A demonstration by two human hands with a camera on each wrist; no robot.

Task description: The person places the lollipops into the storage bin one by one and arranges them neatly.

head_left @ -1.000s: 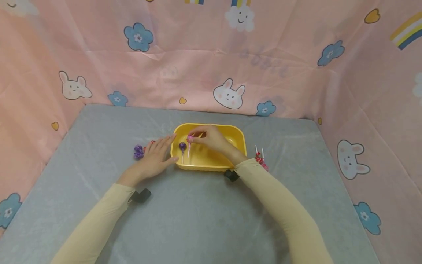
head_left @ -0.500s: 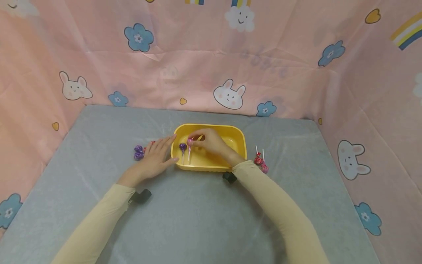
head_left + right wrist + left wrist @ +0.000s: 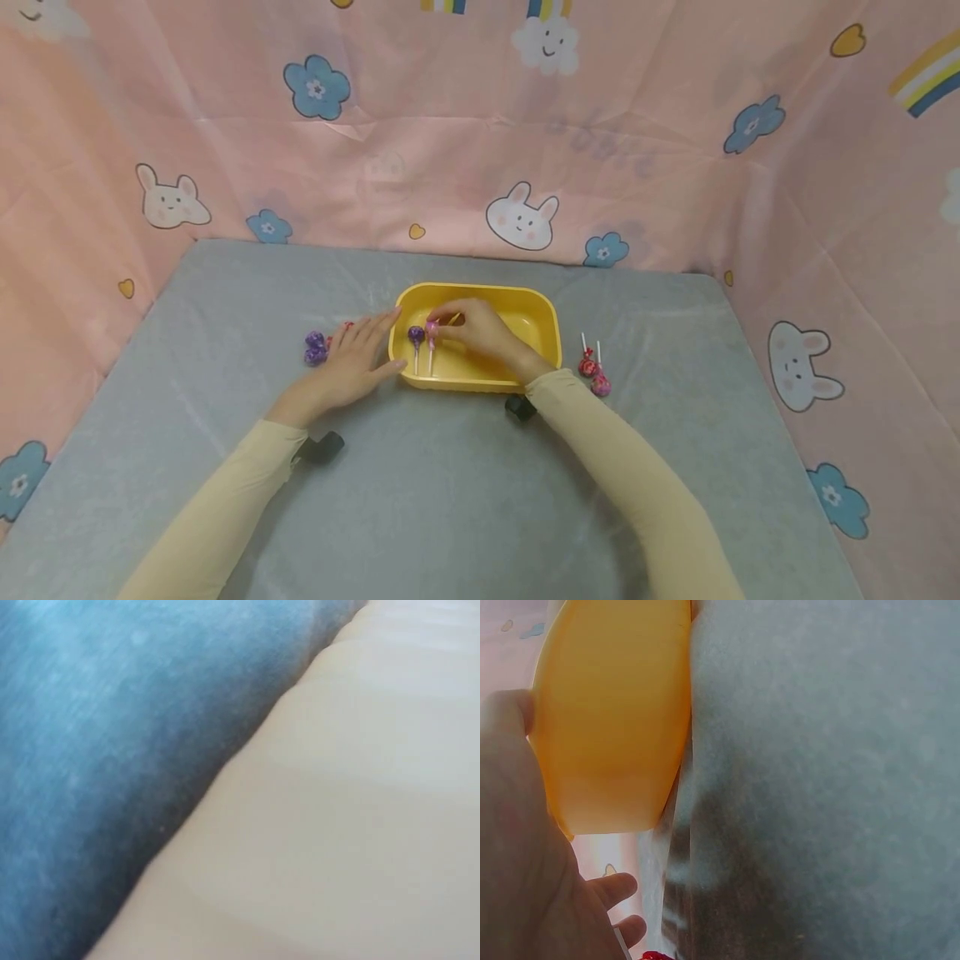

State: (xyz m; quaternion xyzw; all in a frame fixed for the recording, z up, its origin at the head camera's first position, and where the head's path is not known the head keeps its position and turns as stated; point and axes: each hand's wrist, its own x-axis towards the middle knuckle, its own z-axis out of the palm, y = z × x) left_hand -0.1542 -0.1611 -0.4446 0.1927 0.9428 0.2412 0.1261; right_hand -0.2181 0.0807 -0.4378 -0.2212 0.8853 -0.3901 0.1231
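Observation:
A yellow tray (image 3: 480,385) stands on the grey cloth, its side wall (image 3: 615,727) filling much of the left wrist view. Inside, at its left end, lies a purple lollipop (image 3: 416,334) with its stick toward the person. Beside it, my right hand (image 3: 483,329) pinches the head of a pink lollipop (image 3: 431,330) between thumb and fingers; its stick also points toward the person. My left hand (image 3: 348,362) touches the tray's left end with thumb and fingertips, fingers straight and spread. The right wrist view shows only blurred cloth and a pale surface.
Left of the tray lie purple lollipops (image 3: 315,347) and a red one (image 3: 656,955), partly hidden by the left hand. On the right rest a red lollipop (image 3: 588,365) and a pink-wrapped lollipop (image 3: 601,384). A pink printed curtain (image 3: 450,150) surrounds the table.
My right hand has shifted slightly toward the person with the pink lollipop, which now lies level with the purple one. The left hand has stayed in place.

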